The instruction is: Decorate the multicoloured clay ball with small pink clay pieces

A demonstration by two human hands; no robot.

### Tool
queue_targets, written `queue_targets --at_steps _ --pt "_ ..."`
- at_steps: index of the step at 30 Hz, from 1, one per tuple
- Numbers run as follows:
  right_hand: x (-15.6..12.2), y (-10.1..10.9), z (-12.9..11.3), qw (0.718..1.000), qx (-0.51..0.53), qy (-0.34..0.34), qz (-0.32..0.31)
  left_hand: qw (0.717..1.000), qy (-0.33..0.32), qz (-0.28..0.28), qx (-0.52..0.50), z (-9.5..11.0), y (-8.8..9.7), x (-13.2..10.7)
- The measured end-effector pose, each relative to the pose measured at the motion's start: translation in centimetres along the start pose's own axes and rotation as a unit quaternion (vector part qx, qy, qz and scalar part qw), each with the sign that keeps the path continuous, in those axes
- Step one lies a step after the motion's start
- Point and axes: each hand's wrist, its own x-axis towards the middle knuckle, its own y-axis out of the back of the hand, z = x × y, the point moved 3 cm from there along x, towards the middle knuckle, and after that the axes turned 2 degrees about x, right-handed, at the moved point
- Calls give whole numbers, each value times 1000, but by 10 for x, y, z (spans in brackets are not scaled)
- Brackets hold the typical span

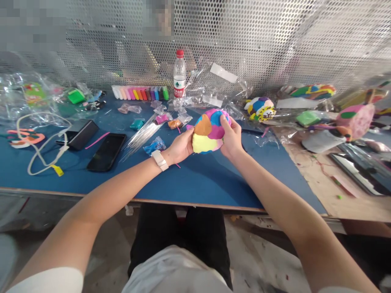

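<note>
Both of my hands hold a round lump of multicoloured clay point(209, 132) with yellow, orange, pink and blue patches, above the blue table point(195, 183). My left hand point(180, 147) grips its left side, and a white watch band sits on that wrist. My right hand point(230, 136) wraps its right side, fingers curled over the top. Small bags of coloured clay point(165, 119) and a bundle of clear thin sticks point(142, 136) lie just left of my hands.
A black phone point(106, 151), a dark box point(82, 133) and a white cable point(39, 150) lie at the left. A water bottle point(179, 75) and a row of clay sticks point(140, 92) stand at the back. Other clay figures point(261, 108) and a pink one point(356, 120) sit to the right.
</note>
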Motion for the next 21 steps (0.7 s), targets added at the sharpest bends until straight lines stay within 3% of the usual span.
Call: queue_targets --at_steps 12,21 --pt "1 2 -1 1000 0 -2 -1 1000 -23 -15 7 -2 2 1" --pt "2 1 -1 1000 -11 -7 -5 1000 -12 5 -3 2 -3 -3"
